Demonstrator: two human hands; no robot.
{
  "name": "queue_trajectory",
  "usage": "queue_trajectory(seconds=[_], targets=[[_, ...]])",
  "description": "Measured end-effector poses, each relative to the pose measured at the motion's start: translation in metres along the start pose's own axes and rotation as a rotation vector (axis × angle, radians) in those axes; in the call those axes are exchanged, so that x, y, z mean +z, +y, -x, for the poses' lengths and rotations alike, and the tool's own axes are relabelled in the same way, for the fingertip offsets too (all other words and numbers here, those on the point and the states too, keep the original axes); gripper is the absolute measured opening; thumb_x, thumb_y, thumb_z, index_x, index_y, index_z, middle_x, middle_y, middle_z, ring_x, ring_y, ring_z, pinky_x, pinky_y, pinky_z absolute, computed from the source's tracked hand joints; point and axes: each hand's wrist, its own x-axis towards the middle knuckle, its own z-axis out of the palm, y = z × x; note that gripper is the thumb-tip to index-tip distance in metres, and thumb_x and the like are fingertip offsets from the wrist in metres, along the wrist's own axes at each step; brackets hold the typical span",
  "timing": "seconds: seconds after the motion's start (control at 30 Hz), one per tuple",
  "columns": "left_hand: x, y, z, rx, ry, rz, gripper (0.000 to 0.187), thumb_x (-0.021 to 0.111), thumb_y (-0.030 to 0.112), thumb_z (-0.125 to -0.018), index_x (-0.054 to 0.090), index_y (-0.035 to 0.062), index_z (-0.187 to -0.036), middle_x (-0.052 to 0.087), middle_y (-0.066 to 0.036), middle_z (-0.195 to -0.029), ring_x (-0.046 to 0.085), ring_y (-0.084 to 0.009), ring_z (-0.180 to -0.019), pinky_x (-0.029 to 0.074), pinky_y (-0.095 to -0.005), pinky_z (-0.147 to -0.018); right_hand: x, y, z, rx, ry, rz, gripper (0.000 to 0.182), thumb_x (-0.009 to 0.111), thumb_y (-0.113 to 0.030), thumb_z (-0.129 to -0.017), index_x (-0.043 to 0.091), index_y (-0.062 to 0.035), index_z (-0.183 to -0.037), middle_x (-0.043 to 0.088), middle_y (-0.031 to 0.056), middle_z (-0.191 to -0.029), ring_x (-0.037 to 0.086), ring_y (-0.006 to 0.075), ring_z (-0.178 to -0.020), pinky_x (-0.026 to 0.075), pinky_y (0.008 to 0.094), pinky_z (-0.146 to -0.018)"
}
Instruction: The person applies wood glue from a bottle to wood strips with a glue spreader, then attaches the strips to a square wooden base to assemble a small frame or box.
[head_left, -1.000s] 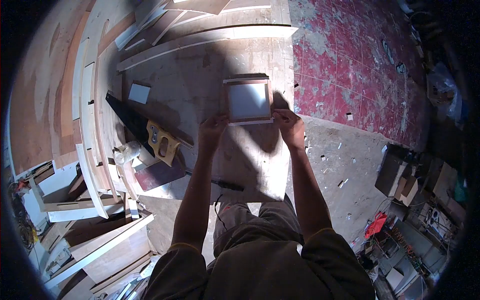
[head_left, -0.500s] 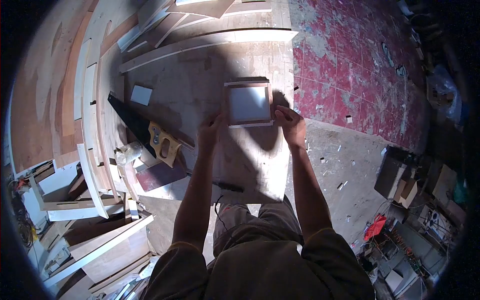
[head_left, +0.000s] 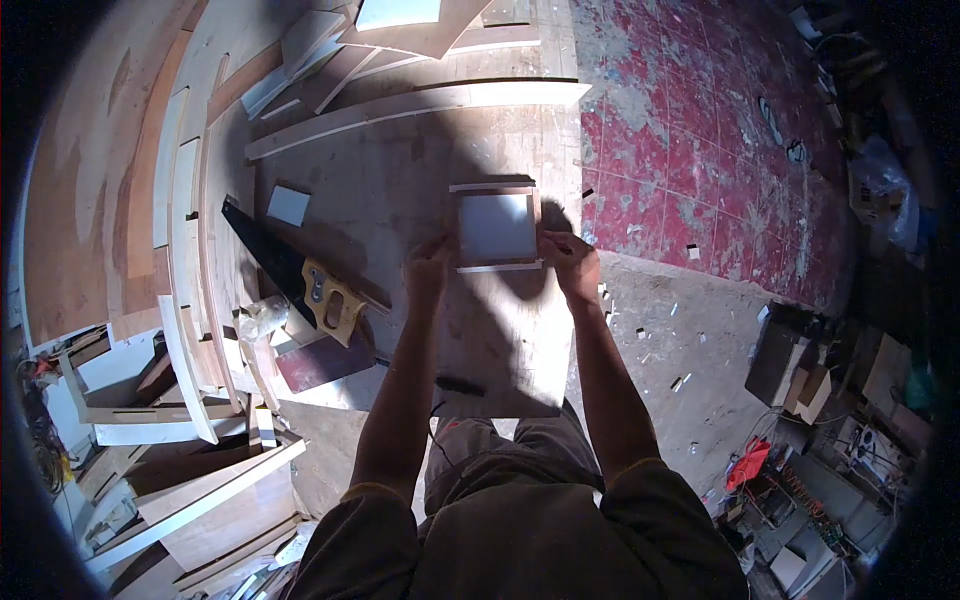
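Note:
A small square wooden frame [head_left: 497,228] with a pale panel inside is between my hands over the plywood bench [head_left: 400,180]. My left hand [head_left: 429,262] has its fingers closed at the frame's left side. At the lower right edge, the fingers of my right hand [head_left: 572,262] pinch the frame. To the left lies a handsaw with a yellow handle [head_left: 334,302], near a small white rectangular piece [head_left: 289,205].
A long wooden strip [head_left: 420,107] crosses the bench beyond the frame, with board offcuts [head_left: 420,25] behind it. A reddish-brown board [head_left: 325,360] and a dark tool [head_left: 460,385] lie nearer me. Wood scraps [head_left: 220,500] fill the lower left.
My right hand's fingers have come in against the frame's right side. The whole bench and the frame sit slightly lower in view.

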Motion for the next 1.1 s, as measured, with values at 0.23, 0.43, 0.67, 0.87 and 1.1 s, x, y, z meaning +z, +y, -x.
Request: queue_trajectory(seconds=[0.23,0.43,0.67,0.87,1.1], targets=[[-0.003,-0.017,-0.014,0.039,-0.030,0.049,0.029,0.068,0.015,-0.087,0.071,0.0013,-0.112,0.072,-0.010,-0.105,0.066,-0.0172,-0.098,0.048,-0.0286,-0.088,-0.005,0.001,-0.002,0.104,-0.063,0.080,0.027,0.072,-0.021,-0.086,0.072,-0.0003,-0.104,0.074,0.0098,-0.093,0.068,0.0119,-0.080,0.054,0.0248,-0.072],[-0.002,-0.003,-0.007,-0.046,-0.057,0.109,0.030,0.068,0.015,-0.086,0.070,0.0022,-0.113,0.072,-0.006,-0.098,0.065,-0.0127,-0.086,0.049,-0.0261,-0.079,-0.003,0.015,-0.007,0.089,-0.096,0.035,0.030,0.073,-0.021,-0.087,0.070,0.0030,-0.105,0.073,0.0118,-0.092,0.069,0.0133,-0.082,0.055,0.0247,-0.074],[-0.004,-0.008,-0.012,-0.088,-0.048,0.098,0.029,0.068,0.012,-0.085,0.070,0.0021,-0.113,0.071,-0.005,-0.095,0.063,-0.0105,-0.083,0.048,-0.0247,-0.074,-0.005,0.009,-0.008,0.090,-0.071,0.015,0.024,0.075,-0.024,-0.084,0.074,-0.0032,-0.096,0.074,0.0090,-0.087,0.069,0.0136,-0.081,0.053,0.0274,-0.072],[-0.004,-0.013,-0.015,0.034,-0.013,-0.115,0.030,0.067,0.010,-0.082,0.072,0.0043,-0.112,0.073,-0.005,-0.098,0.064,-0.0122,-0.085,0.049,-0.0266,-0.075,-0.005,0.009,-0.007,0.104,-0.067,0.046,0.021,0.075,-0.022,-0.084,0.074,-0.0030,-0.093,0.073,0.0089,-0.085,0.069,0.0133,-0.080,0.053,0.0270,-0.072],[-0.006,-0.016,-0.015,0.022,0.009,-0.154,0.032,0.071,0.016,-0.079,0.073,0.0069,-0.109,0.073,-0.007,-0.094,0.065,-0.0142,-0.084,0.050,-0.0287,-0.075,-0.005,0.008,-0.009,0.194,-0.105,-0.013,0.027,0.074,-0.021,-0.086,0.072,-0.0003,-0.103,0.073,0.0080,-0.090,0.068,0.0132,-0.083,0.054,0.0263,-0.078]])
